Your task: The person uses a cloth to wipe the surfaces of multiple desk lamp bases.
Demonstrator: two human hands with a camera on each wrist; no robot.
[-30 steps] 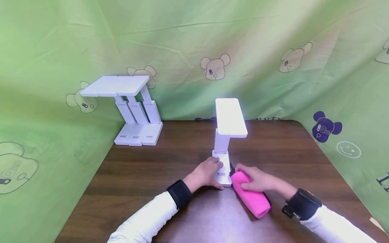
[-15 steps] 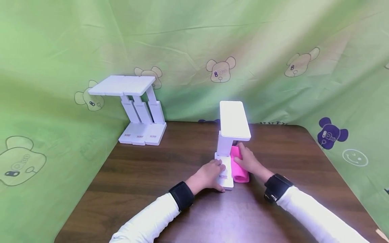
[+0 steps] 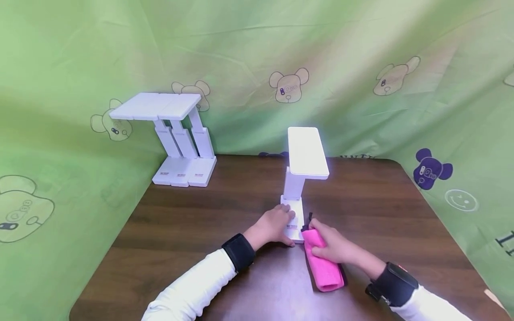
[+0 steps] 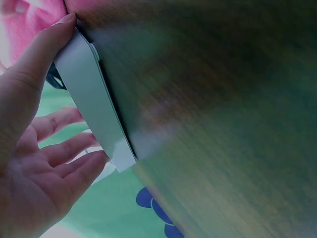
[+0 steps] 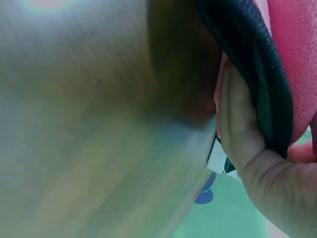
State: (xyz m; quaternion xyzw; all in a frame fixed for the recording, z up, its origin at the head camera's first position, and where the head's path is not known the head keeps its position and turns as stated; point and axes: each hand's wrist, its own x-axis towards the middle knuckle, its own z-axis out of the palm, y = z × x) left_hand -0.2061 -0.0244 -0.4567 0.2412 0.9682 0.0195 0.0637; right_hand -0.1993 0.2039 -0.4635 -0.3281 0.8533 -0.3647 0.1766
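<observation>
A white desk lamp (image 3: 307, 151) stands upright at mid-table, its flat head lit. My left hand (image 3: 275, 226) holds its base from the left, thumb at the near end and fingertips over the top. In the left wrist view, that thumb and the fingers span the base (image 4: 94, 99). Folded in my right hand (image 3: 335, 243) is a pink cloth (image 3: 325, 269) with a dark underside, its far end against the base's near right corner. The right wrist view has the fingers (image 5: 242, 114) curled under the cloth (image 5: 299, 59); their tips are hidden.
Several matching white lamps (image 3: 180, 171), unlit, stand side by side at the table's back left. Behind and beside the brown wooden table (image 3: 172, 218) hangs a green curtain (image 3: 225, 53) with bear prints. A small pale object (image 3: 493, 296) lies by the right edge.
My right hand slid the cloth forward along the right side of the base, then drew it back toward the near corner. The left hand has kept its hold on the base.
</observation>
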